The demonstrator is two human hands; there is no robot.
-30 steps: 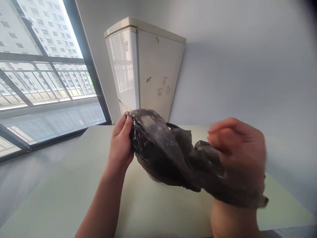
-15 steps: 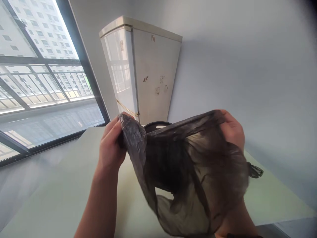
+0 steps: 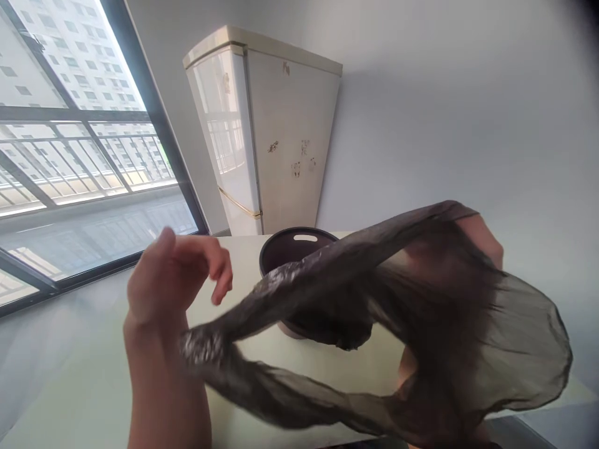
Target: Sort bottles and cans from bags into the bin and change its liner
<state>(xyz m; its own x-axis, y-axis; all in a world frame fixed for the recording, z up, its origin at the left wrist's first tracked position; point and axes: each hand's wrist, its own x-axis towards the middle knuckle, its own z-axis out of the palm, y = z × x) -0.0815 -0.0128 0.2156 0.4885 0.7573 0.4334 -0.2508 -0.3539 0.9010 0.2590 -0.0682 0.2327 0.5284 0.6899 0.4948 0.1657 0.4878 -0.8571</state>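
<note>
Head view: left fingers (image 3: 221, 265) half-curled, empty; right hand (image 3: 482, 238) partly behind dark bag (image 3: 337, 268), fingers' grip unclear.

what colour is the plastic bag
The plastic bag is black, looking smoky grey-brown where it is see-through; best seen in the head view.

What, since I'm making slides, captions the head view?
Right hand holds translucent black plastic bag near round dark bin, left hand open.

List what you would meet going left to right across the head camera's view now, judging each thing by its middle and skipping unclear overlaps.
Window → left hand → dark container with a slotted rim → right hand.
</note>
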